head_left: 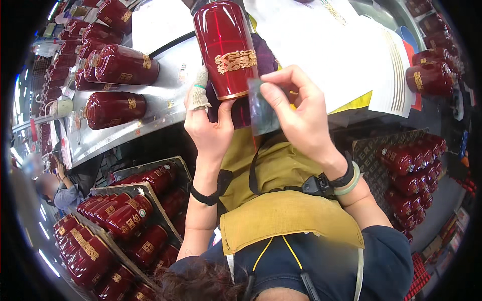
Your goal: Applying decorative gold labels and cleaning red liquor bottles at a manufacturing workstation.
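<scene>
My left hand (pixel 208 125) grips a glossy dark red bottle (pixel 223 35) near its base, with fingers along its left side and the thumb under the lower edge. The bottle lies tilted away from me and carries raised gold ornament on its face. Cream cloth covers (pixel 199 93) wrap part of my left fingers, with a green band on one. Between the thumb and fingers of my right hand (pixel 301 108) is a thin, dark, see-through sheet (pixel 263 110), held just right of the bottle's base. Dark purple cloth (pixel 264 52) lies beneath the bottle.
Similar red bottles (pixel 128 65) stand on the metal table (pixel 165 103) at left, others (pixel 432 79) at far right. White paper sheets (pixel 321 55) cover much of the tabletop. Crates of red bottles (pixel 143 188) flank me below. Another person (pixel 68 193) sits at far left.
</scene>
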Tool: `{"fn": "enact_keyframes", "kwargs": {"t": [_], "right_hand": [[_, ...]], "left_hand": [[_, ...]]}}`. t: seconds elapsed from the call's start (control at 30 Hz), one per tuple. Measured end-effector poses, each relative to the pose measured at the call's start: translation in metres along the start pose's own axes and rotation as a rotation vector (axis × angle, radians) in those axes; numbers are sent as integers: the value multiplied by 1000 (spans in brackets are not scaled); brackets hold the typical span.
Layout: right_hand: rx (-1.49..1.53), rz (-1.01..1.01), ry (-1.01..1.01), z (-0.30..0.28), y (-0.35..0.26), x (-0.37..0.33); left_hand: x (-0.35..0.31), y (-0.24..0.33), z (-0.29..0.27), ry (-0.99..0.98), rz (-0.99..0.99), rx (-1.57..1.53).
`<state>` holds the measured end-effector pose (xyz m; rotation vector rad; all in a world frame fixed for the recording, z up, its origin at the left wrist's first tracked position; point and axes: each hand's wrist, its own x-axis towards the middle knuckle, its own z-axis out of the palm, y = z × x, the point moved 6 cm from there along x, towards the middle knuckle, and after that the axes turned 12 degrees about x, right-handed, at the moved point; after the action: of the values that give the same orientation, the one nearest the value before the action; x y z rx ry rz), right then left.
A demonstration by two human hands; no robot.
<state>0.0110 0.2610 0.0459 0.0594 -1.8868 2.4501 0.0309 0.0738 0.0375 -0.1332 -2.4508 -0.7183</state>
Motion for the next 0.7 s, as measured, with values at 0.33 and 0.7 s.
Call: {"fn": "enact_keyframes", "kwargs": {"t": [0.33, 0.7], "right_hand": [[-133, 4, 90, -45, 2, 11], [-100, -278, 33, -56, -66, 6]], "left_hand": [[43, -35, 11, -231, -396, -670], [46, 25, 26, -738, -812, -1255]]}}
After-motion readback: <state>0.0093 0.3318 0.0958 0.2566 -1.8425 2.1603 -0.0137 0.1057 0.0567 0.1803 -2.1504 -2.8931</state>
